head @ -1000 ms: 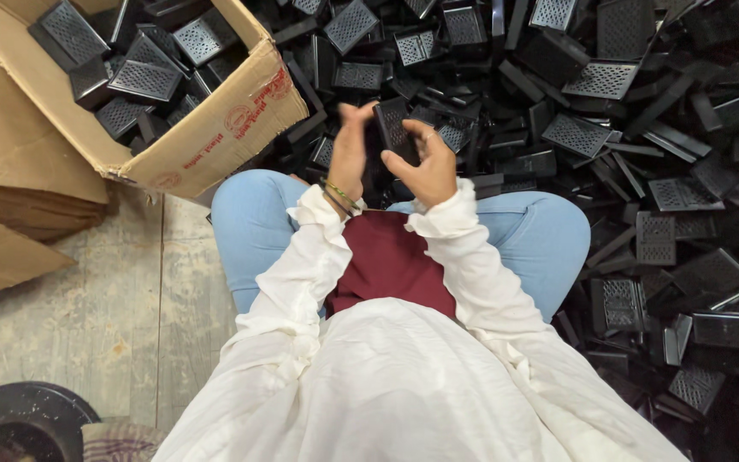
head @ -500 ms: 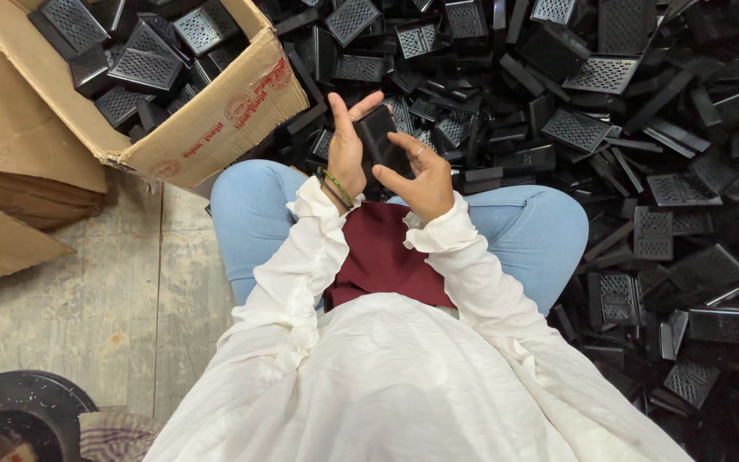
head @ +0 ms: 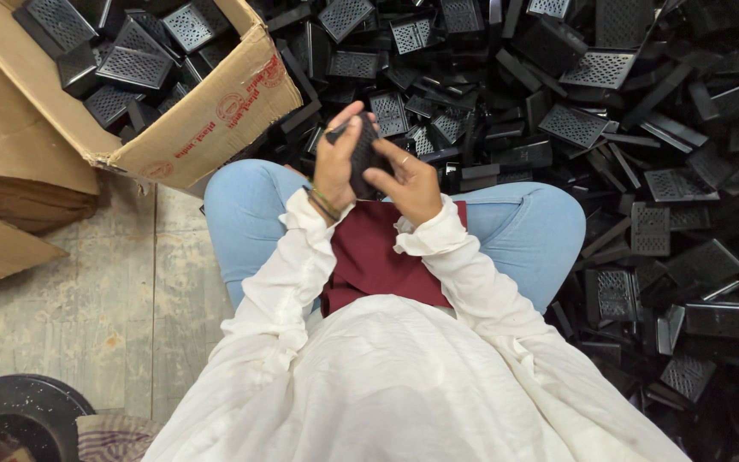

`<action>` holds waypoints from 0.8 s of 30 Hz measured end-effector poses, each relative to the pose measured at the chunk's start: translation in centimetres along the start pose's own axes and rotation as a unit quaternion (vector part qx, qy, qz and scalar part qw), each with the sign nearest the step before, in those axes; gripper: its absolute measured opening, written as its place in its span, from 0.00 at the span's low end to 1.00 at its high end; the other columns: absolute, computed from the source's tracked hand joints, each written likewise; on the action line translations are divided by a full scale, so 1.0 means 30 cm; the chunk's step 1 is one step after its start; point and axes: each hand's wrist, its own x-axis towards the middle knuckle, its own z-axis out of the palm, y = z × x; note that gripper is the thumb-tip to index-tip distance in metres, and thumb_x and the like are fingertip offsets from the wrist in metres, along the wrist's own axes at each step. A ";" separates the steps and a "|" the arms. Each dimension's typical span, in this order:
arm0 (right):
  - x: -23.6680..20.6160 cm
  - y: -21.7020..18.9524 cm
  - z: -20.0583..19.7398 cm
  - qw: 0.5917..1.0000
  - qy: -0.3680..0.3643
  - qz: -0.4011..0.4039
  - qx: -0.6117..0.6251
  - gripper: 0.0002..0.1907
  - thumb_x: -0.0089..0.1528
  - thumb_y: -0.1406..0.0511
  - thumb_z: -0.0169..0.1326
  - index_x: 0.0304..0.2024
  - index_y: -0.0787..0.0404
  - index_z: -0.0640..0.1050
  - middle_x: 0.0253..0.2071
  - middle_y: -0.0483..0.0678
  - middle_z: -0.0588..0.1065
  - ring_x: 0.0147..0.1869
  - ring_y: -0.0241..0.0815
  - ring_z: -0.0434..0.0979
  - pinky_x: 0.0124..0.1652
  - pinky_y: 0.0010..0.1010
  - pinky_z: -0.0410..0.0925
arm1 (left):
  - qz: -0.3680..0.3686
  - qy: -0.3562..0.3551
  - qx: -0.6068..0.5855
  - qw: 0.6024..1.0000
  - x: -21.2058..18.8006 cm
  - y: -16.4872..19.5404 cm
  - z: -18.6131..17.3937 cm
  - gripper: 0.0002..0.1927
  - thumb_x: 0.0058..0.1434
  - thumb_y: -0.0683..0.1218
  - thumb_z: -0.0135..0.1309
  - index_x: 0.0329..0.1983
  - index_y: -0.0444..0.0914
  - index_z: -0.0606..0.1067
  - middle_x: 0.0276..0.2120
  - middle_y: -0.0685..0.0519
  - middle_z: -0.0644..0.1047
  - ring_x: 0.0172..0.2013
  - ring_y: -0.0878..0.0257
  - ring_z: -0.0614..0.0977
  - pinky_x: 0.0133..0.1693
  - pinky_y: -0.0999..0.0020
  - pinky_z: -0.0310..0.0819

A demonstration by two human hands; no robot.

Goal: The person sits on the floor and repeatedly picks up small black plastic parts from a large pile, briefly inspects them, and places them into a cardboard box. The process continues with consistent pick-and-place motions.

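held black part mostly hidden by fingers

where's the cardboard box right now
In the head view the cardboard box sits upper left, on the person's left, beside the black parts pile, holding similar grilles.

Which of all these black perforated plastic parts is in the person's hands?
The black perforated plastic part held above the knees between left hand and right hand; others lie loose.

Worn plank floor beside a heap of black plastic parts

Grey, scuffed floorboards fill the lower left; flattened brown cardboard sheets lie at the left edge, an open cardboard box holds black perforated pieces, a loose pile of black grille parts covers the right side, and a round dark pan sits at the bottom left under even, soft light
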 end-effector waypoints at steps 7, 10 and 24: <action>-0.011 0.019 -0.065 0.933 0.043 0.272 0.232 0.20 0.67 0.68 0.56 0.60 0.68 0.73 0.53 0.53 0.79 0.56 0.44 0.81 0.57 0.38 0.75 | -0.009 -0.050 -0.033 0.998 0.002 0.057 -0.057 0.26 0.68 0.37 0.51 0.70 0.31 0.66 0.54 0.45 0.77 0.52 0.59 0.80 0.53 0.63 0.78; 0.002 0.062 -0.068 0.933 0.051 0.269 0.234 0.18 0.67 0.67 0.57 0.59 0.67 0.74 0.51 0.53 0.80 0.53 0.44 0.82 0.55 0.38 0.75 | -0.014 -0.055 -0.036 0.998 0.023 0.075 -0.039 0.27 0.65 0.36 0.50 0.69 0.31 0.66 0.54 0.45 0.77 0.52 0.58 0.80 0.54 0.61 0.78; 0.401 0.250 -0.149 0.844 0.089 0.053 -0.527 0.09 0.55 0.63 0.68 0.31 0.62 0.83 0.35 0.56 0.78 0.41 0.57 0.79 0.43 0.45 0.72 | -0.142 0.008 -0.108 0.984 0.283 0.175 -0.153 0.35 0.68 0.71 0.52 0.55 0.35 0.70 0.52 0.46 0.76 0.53 0.53 0.79 0.54 0.57 0.76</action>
